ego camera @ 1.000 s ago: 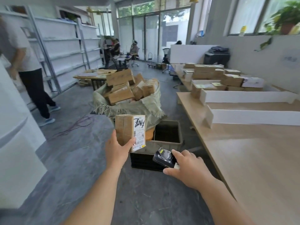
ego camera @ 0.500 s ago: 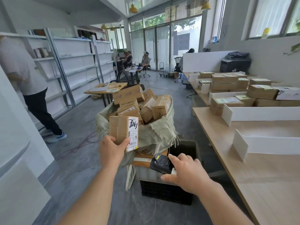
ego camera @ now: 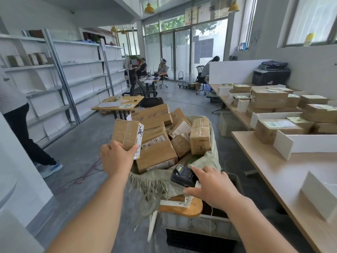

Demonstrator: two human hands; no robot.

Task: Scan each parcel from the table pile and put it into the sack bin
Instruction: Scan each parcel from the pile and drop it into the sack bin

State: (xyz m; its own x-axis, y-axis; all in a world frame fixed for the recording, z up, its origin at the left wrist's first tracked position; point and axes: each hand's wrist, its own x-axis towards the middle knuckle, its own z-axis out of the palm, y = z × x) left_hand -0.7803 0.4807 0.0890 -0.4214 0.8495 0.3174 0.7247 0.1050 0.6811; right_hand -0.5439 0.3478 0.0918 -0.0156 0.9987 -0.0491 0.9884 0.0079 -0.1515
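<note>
My left hand (ego camera: 116,157) grips a small brown cardboard parcel (ego camera: 125,134) with a white label on its right side, held up just left of the sack bin (ego camera: 209,161). The sack is a pale woven bag heaped with several brown parcels (ego camera: 156,143). My right hand (ego camera: 213,187) holds a black handheld scanner (ego camera: 183,175) over the sack's near rim, its small screen facing up. On the wooden table (ego camera: 273,165) to the right lies the pile of parcels (ego camera: 273,128) between white dividers.
A grey plastic crate (ego camera: 198,223) on a black crate stands below the sack, with a wooden board across it. A person (ego camera: 21,128) stands at the left by white shelves. A small desk (ego camera: 116,105) lies behind the sack. Seated people are far back.
I have come closer to the sack bin. My left hand has carried the parcel up and forward to the sack's left side. The right hand has kept the scanner close to it.
</note>
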